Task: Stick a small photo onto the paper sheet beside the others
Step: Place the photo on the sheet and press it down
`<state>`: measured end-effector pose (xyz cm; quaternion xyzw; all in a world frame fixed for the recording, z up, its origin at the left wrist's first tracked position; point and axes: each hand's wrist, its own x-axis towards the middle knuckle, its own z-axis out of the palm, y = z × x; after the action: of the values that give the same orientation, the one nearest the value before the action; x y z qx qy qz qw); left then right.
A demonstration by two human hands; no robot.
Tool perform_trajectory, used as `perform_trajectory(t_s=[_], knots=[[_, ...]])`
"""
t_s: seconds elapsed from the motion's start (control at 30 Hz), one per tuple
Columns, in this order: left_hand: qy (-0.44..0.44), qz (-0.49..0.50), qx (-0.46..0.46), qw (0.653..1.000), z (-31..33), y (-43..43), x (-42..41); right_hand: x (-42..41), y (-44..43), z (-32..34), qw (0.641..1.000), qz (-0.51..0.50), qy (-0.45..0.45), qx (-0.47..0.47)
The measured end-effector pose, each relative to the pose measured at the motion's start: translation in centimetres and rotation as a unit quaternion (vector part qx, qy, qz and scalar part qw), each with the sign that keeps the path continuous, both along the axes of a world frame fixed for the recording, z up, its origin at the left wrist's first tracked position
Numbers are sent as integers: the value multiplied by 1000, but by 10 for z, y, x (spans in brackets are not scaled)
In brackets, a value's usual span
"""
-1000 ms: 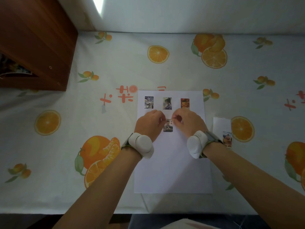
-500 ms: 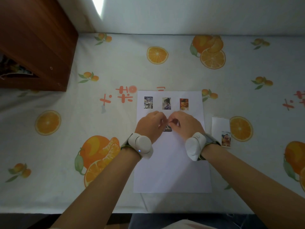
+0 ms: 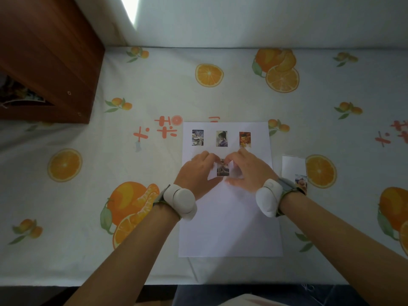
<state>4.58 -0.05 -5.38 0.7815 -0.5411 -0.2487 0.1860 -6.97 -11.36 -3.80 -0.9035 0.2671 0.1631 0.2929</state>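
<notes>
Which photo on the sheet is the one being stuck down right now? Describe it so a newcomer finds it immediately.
Start at the white paper sheet lying on the orange-print tablecloth. Three small photos form a row along its top edge; the one being placed sits below the middle of that row. It alone lies between the left hand and right hand, whose fingertips frame it.

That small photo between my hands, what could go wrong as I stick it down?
The small photo sits under the middle photo, held at its edges by the left hand and right hand. It could go on crooked against the top row, or the paper sheet could slide on the cloth.
</notes>
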Motion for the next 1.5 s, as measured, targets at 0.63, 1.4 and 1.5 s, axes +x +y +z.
perform_trajectory(t_s=[0.63, 1.4, 1.5], knots=[[22, 38, -20, 999, -1, -4, 3, -3, 1, -3, 1000, -24, -16, -7], [27, 48, -31, 998, -1, -7, -1, 5, 3, -8, 997, -56, -44, -26], [23, 41, -20, 999, 1, -3, 0, 0, 2, -7, 997, -55, -44, -19]])
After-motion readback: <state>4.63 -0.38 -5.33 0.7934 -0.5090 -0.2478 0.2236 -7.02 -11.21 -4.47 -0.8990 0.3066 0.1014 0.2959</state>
